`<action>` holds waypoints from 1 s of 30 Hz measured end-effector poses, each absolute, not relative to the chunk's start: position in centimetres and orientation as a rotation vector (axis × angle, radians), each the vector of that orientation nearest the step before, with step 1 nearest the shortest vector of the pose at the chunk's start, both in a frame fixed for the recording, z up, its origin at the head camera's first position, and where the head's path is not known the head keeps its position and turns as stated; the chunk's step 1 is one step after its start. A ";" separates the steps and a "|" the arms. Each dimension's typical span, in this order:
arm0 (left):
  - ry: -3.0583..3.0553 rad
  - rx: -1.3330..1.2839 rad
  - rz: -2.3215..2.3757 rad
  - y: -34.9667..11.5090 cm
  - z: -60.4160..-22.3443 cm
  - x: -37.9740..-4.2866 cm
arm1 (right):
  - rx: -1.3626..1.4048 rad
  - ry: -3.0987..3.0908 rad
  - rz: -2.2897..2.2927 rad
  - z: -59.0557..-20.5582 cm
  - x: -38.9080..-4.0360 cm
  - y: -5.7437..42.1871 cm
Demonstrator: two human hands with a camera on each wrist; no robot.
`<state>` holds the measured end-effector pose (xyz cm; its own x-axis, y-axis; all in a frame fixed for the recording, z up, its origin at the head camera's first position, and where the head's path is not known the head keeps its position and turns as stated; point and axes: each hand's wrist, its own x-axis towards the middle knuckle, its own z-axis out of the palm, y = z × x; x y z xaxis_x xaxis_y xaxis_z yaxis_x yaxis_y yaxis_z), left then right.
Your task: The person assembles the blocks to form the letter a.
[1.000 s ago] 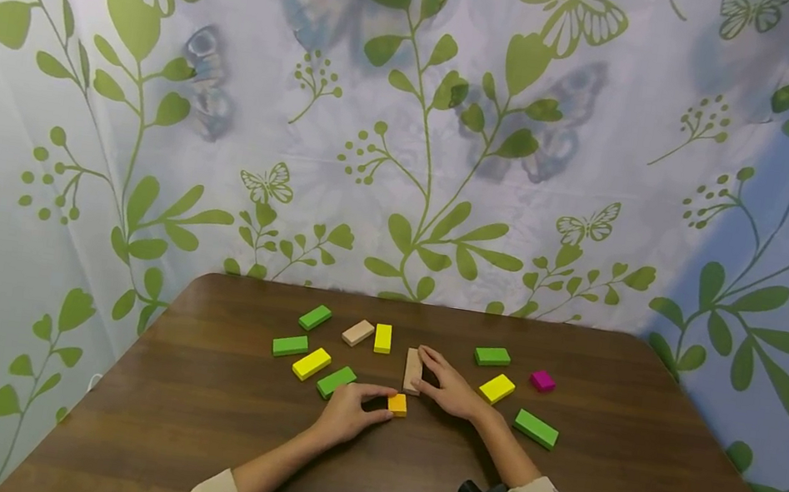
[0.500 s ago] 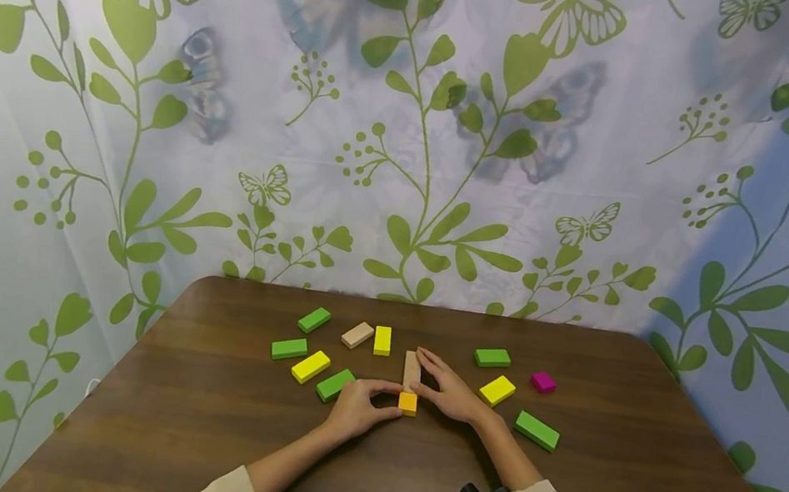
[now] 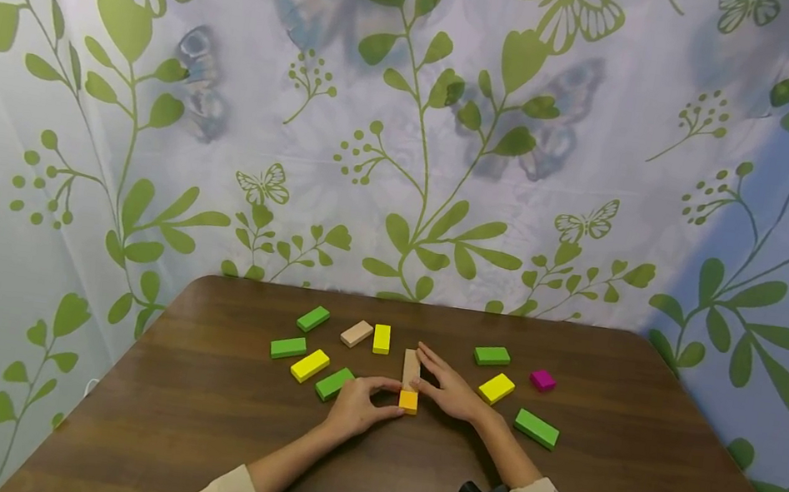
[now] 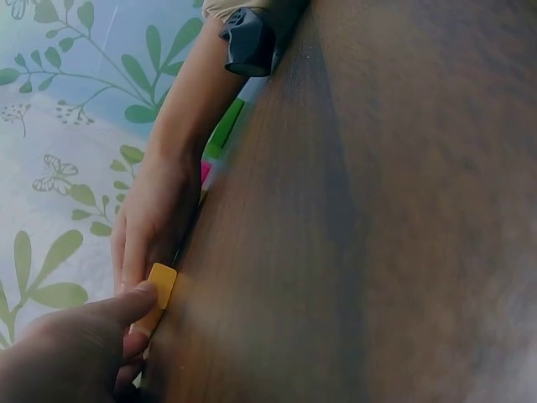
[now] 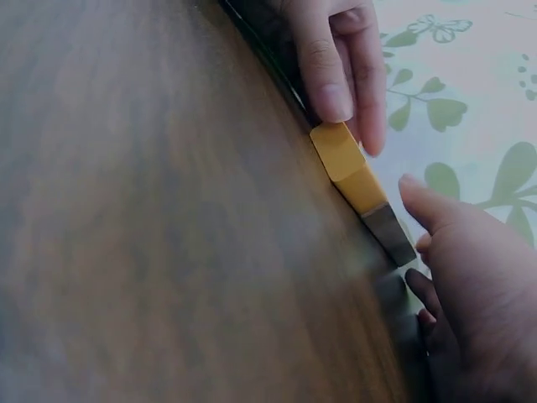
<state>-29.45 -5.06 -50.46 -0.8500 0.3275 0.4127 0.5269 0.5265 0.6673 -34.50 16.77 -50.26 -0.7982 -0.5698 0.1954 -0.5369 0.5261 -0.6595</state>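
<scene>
Near the middle of the table, an orange block [image 3: 408, 403] lies end to end with a plain wooden block [image 3: 411, 368], touching its near end. My left hand [image 3: 356, 409] pinches the orange block from the left with thumb and index finger; the left wrist view shows the thumb on the orange block [image 4: 164, 285]. From the right, my right hand [image 3: 451, 393] holds the wooden block, the thumb by its near part and the fingers at its far end. In the right wrist view the wooden block [image 5: 390, 235] looks dark, partly hidden beyond the orange one.
To the left lie green blocks [image 3: 334, 385], yellow blocks [image 3: 310, 365] and another plain wooden block [image 3: 356, 333]. On the right are a yellow block [image 3: 496, 388], green blocks [image 3: 536, 428] and a small magenta block [image 3: 543, 380]. A patterned curtain [image 3: 407, 155] hangs behind the brown table [image 3: 361, 485].
My left hand has slid the orange block right and slightly away from me, up against the wooden block's near end. My right hand has stayed almost still.
</scene>
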 end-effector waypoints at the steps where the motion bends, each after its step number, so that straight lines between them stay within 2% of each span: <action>1: -2.514 -0.728 -1.230 -5.1 -50.4 -29.5 | -0.982 2.712 -1.144 -50.3 -34.4 16.8; 10: -2.340 -0.617 -1.169 -6.2 -49.7 -31.8 | -1.072 2.810 -1.042 -50.4 -33.6 17.4; 20: -2.457 -0.531 -0.960 -7.3 -48.5 -35.4 | -1.101 2.817 -0.981 -50.7 -33.4 17.3; 30: -2.730 -0.758 -0.861 -8.6 -47.9 -39.5 | -1.099 2.820 -0.970 -50.7 -33.4 17.3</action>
<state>-39.47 -8.57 -47.91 -0.8538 0.4158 0.3132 0.5203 0.7024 0.4858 -33.42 17.34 -50.68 -0.7602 -0.6025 0.2432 -0.6246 0.5746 -0.5288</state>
